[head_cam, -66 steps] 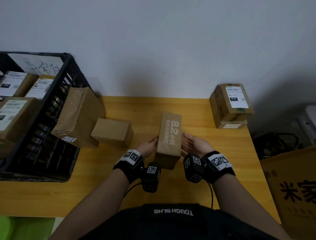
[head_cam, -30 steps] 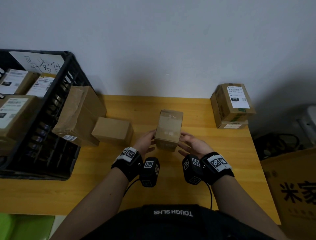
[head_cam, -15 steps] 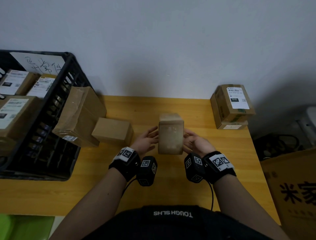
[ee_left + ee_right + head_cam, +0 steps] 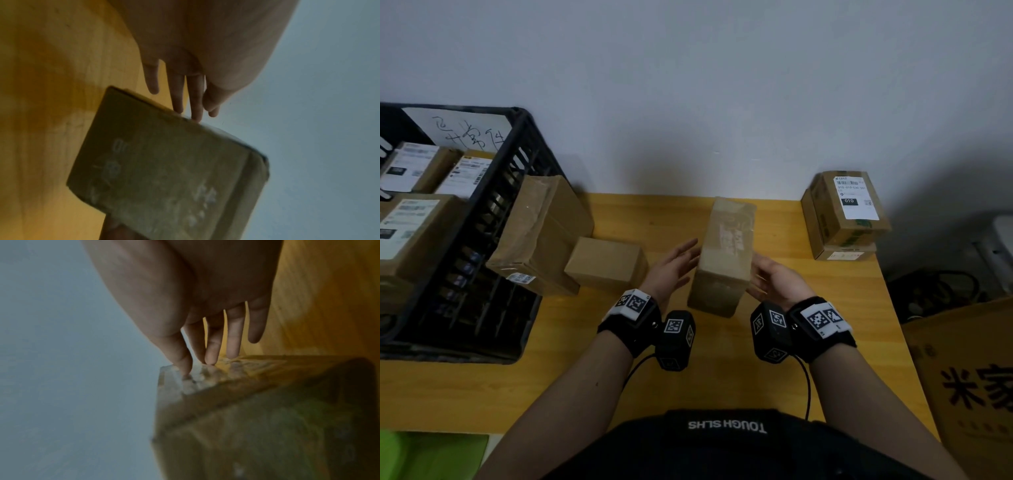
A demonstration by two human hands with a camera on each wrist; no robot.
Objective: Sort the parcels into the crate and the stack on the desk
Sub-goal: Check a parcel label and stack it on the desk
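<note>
Both hands, left hand (image 4: 674, 265) and right hand (image 4: 774, 279), flank a tilted parcel (image 4: 724, 255).

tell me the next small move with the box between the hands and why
Probably close both hands onto the parcel's sides. The left hand and right hand flank it with straight fingers, only fingertips touching, so nothing grips it yet for a carry to the crate or stack.

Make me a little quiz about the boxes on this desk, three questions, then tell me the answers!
1. True or false: the black crate already has parcels in it.
2. How many parcels are in the stack at the desk's far right corner?
3. What touches the parcel in the middle? A: left hand only. B: both hands, with straight fingers. C: nothing.

Key:
1. True.
2. Two.
3. B; the right hand touches it too.
</note>
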